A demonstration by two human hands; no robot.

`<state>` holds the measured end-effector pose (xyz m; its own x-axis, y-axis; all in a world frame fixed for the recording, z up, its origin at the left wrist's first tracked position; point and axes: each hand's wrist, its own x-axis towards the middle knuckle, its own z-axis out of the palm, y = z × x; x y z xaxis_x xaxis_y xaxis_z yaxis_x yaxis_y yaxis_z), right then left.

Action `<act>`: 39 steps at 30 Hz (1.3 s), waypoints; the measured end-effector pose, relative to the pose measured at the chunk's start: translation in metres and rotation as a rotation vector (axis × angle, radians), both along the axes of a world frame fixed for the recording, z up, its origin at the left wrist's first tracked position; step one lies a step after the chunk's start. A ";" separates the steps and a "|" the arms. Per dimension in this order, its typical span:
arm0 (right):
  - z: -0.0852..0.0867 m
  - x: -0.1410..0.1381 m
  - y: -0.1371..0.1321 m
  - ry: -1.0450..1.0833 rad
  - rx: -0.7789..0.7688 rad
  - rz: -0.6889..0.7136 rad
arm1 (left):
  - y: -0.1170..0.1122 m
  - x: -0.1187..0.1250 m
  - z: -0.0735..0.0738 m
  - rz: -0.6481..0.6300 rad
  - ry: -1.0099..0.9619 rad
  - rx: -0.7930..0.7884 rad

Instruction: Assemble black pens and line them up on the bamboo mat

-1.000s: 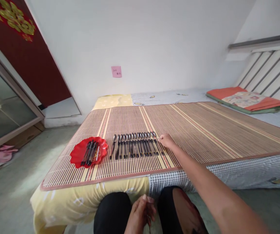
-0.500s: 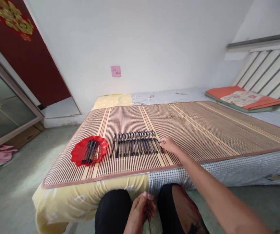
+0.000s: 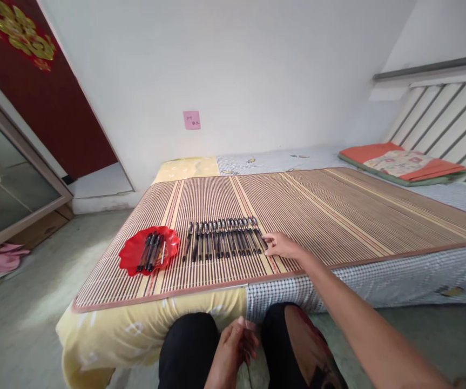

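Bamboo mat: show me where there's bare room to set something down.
Bare: the mat right of the right hand, toward the orange cushion, and behind the row of pens. Crowded: red dish through pens, near-left.

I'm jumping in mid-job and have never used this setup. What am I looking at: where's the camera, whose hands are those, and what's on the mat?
There is no machine here. A person works with bare hands, and the single camera sits on their head, looking forward and down. The right hand reaches out over the striped bamboo mat on a bed. Its fingertips are at the right end of a row of dark pens laid side by side. Whether it grips the last pen is unclear. Left of the row, a red dish holds a few more pens. The left hand is low between the knees with fingers curled, and anything in it is hidden.
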<state>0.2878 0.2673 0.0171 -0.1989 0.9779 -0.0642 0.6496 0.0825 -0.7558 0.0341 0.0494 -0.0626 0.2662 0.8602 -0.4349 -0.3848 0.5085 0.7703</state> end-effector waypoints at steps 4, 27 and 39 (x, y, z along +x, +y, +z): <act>0.003 0.001 0.000 -0.005 -0.022 0.040 | 0.001 0.000 -0.002 -0.003 0.013 0.011; 0.003 0.000 -0.003 -0.026 0.017 0.066 | -0.001 0.001 0.004 0.001 0.068 -0.014; 0.002 0.000 -0.006 -0.017 0.058 0.078 | -0.002 0.000 0.004 -0.011 0.067 -0.009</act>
